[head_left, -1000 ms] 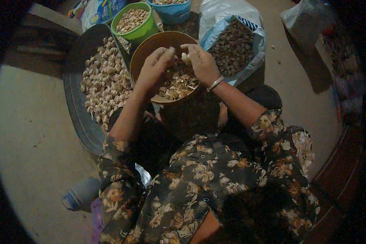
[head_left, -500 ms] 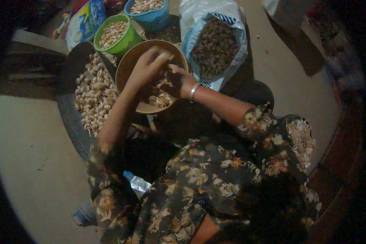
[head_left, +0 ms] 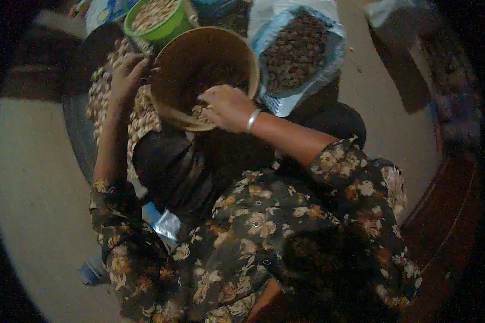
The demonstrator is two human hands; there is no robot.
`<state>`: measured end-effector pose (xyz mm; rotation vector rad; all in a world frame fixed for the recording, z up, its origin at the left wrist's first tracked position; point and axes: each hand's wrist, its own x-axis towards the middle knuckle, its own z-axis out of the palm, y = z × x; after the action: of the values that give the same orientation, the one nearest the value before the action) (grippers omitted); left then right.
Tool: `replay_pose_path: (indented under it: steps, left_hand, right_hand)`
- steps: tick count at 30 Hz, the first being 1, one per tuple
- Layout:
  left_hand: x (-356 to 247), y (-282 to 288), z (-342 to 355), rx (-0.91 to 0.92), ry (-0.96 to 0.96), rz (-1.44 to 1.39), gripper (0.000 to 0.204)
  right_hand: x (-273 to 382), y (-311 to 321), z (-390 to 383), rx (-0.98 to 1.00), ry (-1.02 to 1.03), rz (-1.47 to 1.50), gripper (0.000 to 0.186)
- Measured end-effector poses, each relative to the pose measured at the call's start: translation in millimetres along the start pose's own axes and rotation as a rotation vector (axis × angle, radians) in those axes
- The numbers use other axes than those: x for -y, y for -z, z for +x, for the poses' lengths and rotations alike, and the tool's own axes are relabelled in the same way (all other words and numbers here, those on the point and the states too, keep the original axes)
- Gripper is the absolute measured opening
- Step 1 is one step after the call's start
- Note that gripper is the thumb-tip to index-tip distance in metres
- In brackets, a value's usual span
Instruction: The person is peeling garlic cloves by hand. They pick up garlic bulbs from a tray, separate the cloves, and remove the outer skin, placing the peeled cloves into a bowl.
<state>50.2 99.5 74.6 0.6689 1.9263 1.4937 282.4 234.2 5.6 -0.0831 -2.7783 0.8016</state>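
A tan, bucket-like container point(head_left: 203, 40) stands in front of me, its inside mostly dark, with pale garlic skins point(head_left: 200, 113) near its front edge. Over that edge is my right hand point(head_left: 230, 107), wearing a silver bangle; its fingers are curled together and what they may hold is hidden. To the left, my left hand point(head_left: 126, 75) is over a heap of garlic bulbs point(head_left: 98, 102) on a dark, wide tray point(head_left: 75, 116). Its fingers are bent and smeared by motion, with pale bits by the fingertips, so I cannot tell whether it grips a bulb.
Behind the container stands a green tub point(head_left: 170, 32) of pale garlic cloves. At the far right, an open white-and-blue sack point(head_left: 334, 51) holds many dark, roundish pieces. Part of a blue tub point(head_left: 218, 8) shows at the top. A silvery packet point(head_left: 167, 225) lies by my left side.
My left hand has left the container and moved left to the garlic heap. My right hand has shifted down toward the container's front edge. The view has moved, so the blue tub is mostly cut off.
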Motion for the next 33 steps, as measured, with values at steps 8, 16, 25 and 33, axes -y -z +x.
replay_pose_path:
  steps: [8, 16, 25, 33]
  left_hand:
    - [193.7, 169.5, -82.8, -0.444, 0.362, 0.28, 0.025]
    - [382.3, 221.4, -159.9, -0.22, 0.403, 0.926, 0.04]
    - [347.2, 116.8, -145.3, 0.196, 0.518, 0.755, 0.037]
    - [374.0, 63.7, -190.7, -0.104, 0.0, 0.205, 0.041]
  right_hand:
    - [-25.1, 0.3, -16.0, 0.031, 0.036, -0.145, 0.04]
    - [-12.2, 18.9, -11.5, 0.058, 0.028, -0.198, 0.037]
    - [-7.9, 29.2, -20.0, 0.039, 0.014, -0.191, 0.032]
    - [-14.9, 28.4, -20.4, -0.005, 0.072, -0.163, 0.028]
